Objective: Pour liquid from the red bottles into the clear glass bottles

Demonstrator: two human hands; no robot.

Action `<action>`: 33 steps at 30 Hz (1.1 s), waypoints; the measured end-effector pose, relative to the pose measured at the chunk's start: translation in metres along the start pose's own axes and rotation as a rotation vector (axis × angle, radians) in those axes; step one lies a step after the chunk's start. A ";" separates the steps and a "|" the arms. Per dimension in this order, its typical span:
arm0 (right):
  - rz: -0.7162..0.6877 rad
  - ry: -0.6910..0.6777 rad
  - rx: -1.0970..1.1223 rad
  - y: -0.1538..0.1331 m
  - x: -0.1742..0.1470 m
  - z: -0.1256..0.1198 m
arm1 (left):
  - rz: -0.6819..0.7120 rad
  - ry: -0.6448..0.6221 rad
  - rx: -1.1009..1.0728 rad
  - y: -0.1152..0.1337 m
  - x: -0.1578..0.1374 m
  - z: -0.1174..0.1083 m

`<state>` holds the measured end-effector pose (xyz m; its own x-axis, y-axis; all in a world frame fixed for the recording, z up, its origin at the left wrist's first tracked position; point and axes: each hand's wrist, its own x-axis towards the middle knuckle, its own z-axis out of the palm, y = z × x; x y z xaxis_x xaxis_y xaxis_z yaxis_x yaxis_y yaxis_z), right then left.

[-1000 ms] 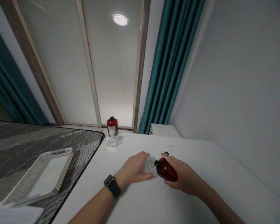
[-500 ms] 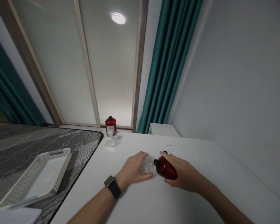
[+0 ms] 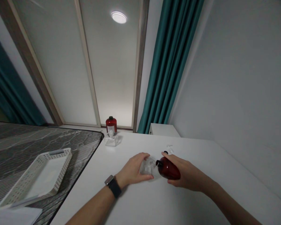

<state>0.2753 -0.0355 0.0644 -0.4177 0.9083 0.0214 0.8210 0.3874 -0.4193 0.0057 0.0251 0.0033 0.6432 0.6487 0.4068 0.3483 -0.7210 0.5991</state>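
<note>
My left hand (image 3: 134,168), with a watch on its wrist, is wrapped around a clear container (image 3: 148,166) on the white table (image 3: 140,200). A dark red bottle (image 3: 169,169) lies tilted in the grip of my right hand (image 3: 188,172). Its uncapped black neck points left, beside the upper part of the clear container. Whether liquid is flowing I cannot tell. Just behind my right fingers, a small black piece (image 3: 165,152) shows in part, with small clear pieces (image 3: 170,148) close to it.
At the far left table edge stands another red bottle (image 3: 110,121) with a black cap, behind a clear tray (image 3: 110,142) and a whitish object. Left of the table, a white perforated basket (image 3: 66,159) rests on a grey patterned surface (image 3: 84,137), with white paper (image 3: 18,215) nearby.
The red bottle and my right hand have shifted slightly to the right. More of the clear container shows between my left thumb and fingers.
</note>
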 end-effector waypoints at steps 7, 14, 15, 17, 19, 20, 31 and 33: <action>-0.005 -0.041 -0.009 -0.007 0.000 -0.006 | 0.009 0.000 0.050 -0.003 -0.001 0.001; 0.007 -0.062 -0.019 -0.009 0.002 -0.007 | 0.020 -0.023 0.061 -0.001 0.000 0.001; 0.010 -0.063 -0.021 -0.009 0.002 -0.007 | 0.022 -0.024 0.058 -0.001 0.000 0.001; 0.013 -0.061 -0.027 -0.008 0.002 -0.007 | 0.027 -0.029 0.045 -0.001 0.000 0.001; 0.011 -0.059 -0.030 -0.008 0.001 -0.007 | 0.030 -0.029 0.034 -0.001 0.000 0.001; 0.009 -0.058 -0.030 -0.008 0.001 -0.008 | 0.030 -0.026 0.030 0.000 0.000 0.001; 0.003 -0.077 -0.055 -0.010 0.001 -0.010 | 0.029 -0.022 0.030 0.001 0.000 0.000; -0.002 -0.074 -0.060 -0.010 0.001 -0.010 | 0.034 -0.018 0.026 0.000 0.000 0.000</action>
<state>0.2707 -0.0364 0.0780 -0.4453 0.8942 -0.0463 0.8409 0.3999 -0.3646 0.0056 0.0248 0.0029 0.6672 0.6192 0.4141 0.3435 -0.7490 0.5666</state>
